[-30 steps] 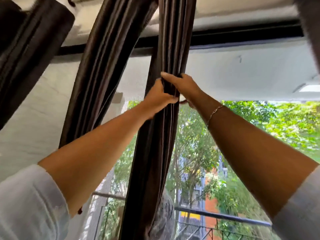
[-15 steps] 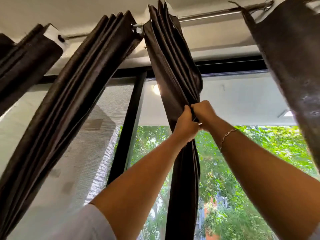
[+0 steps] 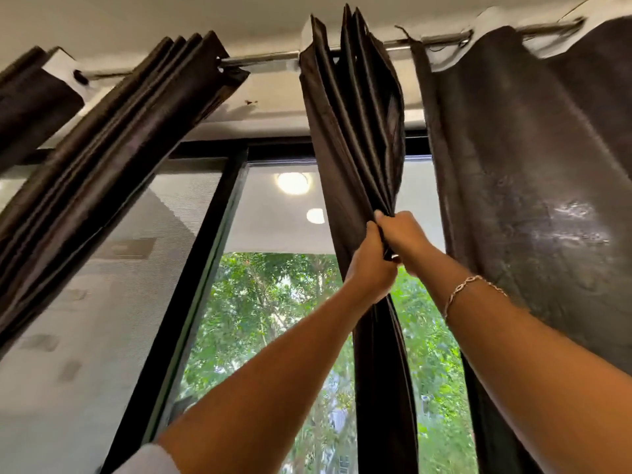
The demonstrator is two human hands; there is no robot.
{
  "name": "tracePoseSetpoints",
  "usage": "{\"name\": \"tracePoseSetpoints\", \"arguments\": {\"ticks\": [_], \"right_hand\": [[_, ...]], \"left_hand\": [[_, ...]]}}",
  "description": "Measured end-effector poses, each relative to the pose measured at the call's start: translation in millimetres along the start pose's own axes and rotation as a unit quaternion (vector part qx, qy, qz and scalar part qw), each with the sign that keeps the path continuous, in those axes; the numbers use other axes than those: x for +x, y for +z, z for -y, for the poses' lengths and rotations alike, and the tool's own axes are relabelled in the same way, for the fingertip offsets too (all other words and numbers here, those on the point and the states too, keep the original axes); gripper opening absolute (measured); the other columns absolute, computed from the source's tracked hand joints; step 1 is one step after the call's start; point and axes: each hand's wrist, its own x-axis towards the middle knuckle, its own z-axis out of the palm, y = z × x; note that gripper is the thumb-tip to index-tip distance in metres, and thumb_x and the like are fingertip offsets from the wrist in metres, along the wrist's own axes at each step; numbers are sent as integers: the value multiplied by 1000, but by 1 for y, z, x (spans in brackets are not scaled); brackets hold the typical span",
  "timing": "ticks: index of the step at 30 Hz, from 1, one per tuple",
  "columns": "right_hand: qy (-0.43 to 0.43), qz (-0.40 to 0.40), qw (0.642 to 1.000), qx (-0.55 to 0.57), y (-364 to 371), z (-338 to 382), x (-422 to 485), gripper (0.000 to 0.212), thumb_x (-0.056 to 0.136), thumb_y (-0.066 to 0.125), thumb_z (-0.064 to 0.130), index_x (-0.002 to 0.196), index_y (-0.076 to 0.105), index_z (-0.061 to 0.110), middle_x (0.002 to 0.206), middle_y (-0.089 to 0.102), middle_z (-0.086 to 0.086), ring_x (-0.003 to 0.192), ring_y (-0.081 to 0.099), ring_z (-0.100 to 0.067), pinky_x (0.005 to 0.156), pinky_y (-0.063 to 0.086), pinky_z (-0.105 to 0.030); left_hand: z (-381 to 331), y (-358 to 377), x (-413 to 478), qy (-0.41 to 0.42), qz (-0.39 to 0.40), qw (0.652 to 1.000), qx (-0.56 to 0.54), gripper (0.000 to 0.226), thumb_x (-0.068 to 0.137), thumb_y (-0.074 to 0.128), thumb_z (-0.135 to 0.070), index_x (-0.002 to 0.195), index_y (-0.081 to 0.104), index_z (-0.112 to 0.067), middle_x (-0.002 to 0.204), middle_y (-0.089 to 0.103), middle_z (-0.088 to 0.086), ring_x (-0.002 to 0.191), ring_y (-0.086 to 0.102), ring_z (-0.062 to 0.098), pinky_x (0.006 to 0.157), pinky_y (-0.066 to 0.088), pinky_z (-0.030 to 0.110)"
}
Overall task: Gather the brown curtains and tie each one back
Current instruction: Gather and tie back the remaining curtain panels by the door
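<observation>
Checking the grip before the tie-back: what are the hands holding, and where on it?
Both the left hand and right hand grip the middle curtain, squeezing its gathered pleats together partway down from the rod.

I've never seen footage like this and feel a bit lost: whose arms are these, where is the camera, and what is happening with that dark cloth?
There is no machine here. A person wears a wide-angle camera on the head, so you see roughly what they see, looking up past their own two arms. The left hand and the right hand, the one with a bracelet on its wrist, both grip the middle curtain and squeeze its folds into one bunch. That brown curtain hangs from a metal rod just under the ceiling. The left curtain is pleated together, while the right curtain hangs flatter and more spread out. Behind them is a window with green trees outside. I cannot tell whether the hands also hold a tie.
</observation>
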Motion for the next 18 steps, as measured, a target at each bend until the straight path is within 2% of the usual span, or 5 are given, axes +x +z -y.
{"name": "tracePoseSetpoints", "arguments": {"ticks": [2, 7, 10, 14, 18], "right_hand": [[-25, 10, 999, -23, 7, 4, -6, 41, 94, 47, 31, 117, 52, -3, 115, 58, -25, 113, 55, -42, 94, 47, -52], [-62, 25, 995, -74, 28, 14, -27, 31, 91, 50, 22, 109, 56, -3, 116, 58, -27, 107, 56, -43, 89, 49, -50], [-60, 24, 995, -81, 33, 21, -34, 31, 88, 52, 20, 111, 55, -1, 116, 59, -25, 105, 57, -42, 85, 51, -47], [-52, 34, 994, -92, 33, 27, -44, 34, 87, 57, 19, 115, 54, 0, 119, 59, -22, 107, 56, -40, 83, 50, -39], [-26, 36, 992, -114, 34, 34, -59, 34, 89, 56, 15, 120, 51, 2, 125, 56, -19, 114, 53, -37, 85, 44, -35]], "left_hand": [[2, -5, -6, 3, -15, 999, 45, 76, 81, 37, 12, 148, 9, -11, 149, 34, 12, 134, 37, 25, 104, 34, 26], [5, -28, -25, 1, -26, 993, 117, 72, 86, 34, 11, 148, 6, -10, 149, 33, 10, 130, 40, 16, 91, 32, 10], [-3, -39, -36, -4, -25, 992, 127, 71, 81, 31, 17, 147, 15, -6, 138, 47, 13, 102, 46, 7, 58, 34, -7], [-11, -47, -48, -1, -31, 987, 158, 65, 82, 30, 17, 144, 22, 0, 128, 54, 18, 96, 47, 10, 58, 38, 1], [-13, -49, -60, -25, -38, 980, 191, 56, 85, 31, 12, 140, 28, 4, 124, 55, 22, 111, 53, 32, 74, 38, 28]]}}
